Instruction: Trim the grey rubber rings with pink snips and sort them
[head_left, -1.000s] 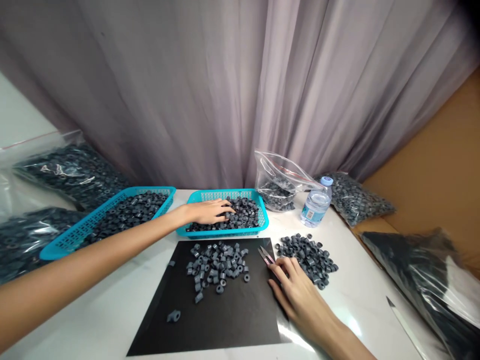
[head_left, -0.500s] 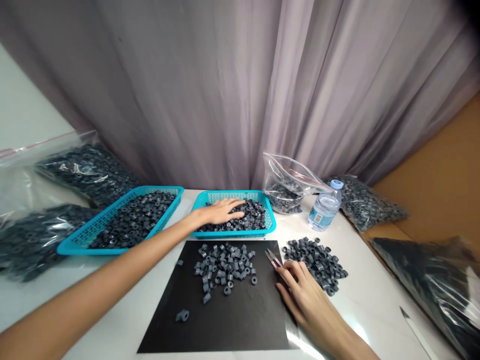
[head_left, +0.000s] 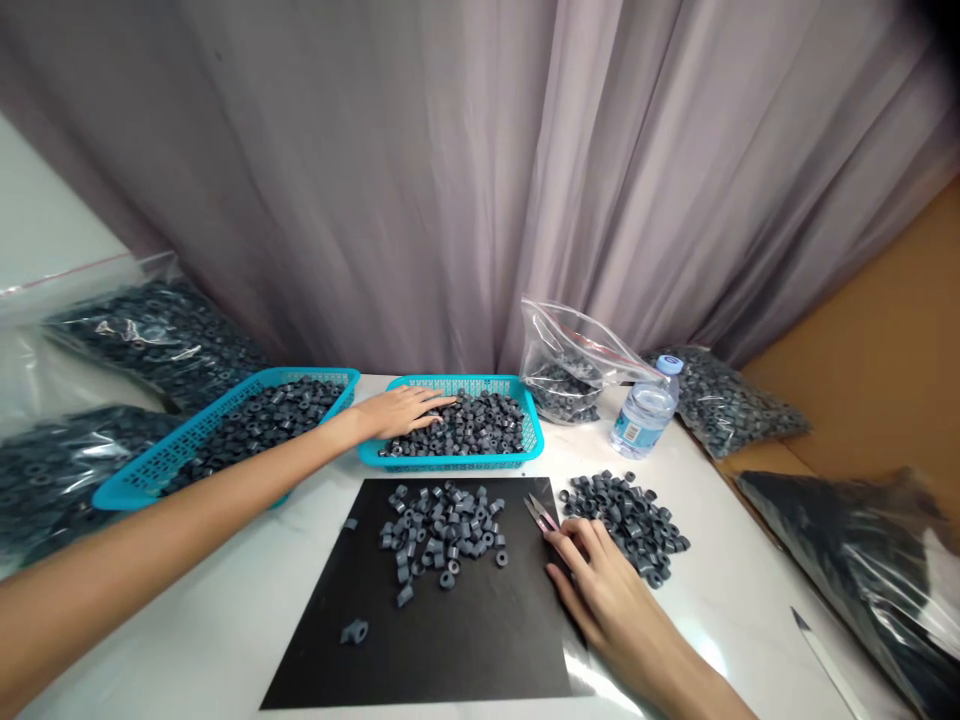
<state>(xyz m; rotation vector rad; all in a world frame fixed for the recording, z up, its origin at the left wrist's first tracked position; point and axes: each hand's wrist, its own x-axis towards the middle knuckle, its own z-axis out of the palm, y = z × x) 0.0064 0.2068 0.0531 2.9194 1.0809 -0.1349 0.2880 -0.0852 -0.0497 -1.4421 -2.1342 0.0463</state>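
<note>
My left hand (head_left: 401, 408) reaches over the left side of the middle turquoise basket (head_left: 450, 463), fingers stretched out over its dark grey ring-shaped parts (head_left: 491, 425). My right hand (head_left: 600, 580) rests at the right edge of a black mat (head_left: 450, 650), closed around small thread snips (head_left: 541, 515) whose blades point away from me. On the mat lies a loose pile of grey ring parts (head_left: 450, 530), with a few strays to the left. Right of the snips is another pile of grey parts (head_left: 630, 525) on the white table.
A second turquoise basket (head_left: 124, 495) of parts stands on the left, beside filled plastic bags (head_left: 150, 330). Behind the right pile are an open zip bag (head_left: 562, 385), a water bottle (head_left: 646, 410) and another full bag (head_left: 739, 400). A knife-like blade (head_left: 825, 660) lies front right.
My left hand has moved left across the basket, towards its left rim. The middle basket has shifted slightly left. My right hand keeps its place with the snips.
</note>
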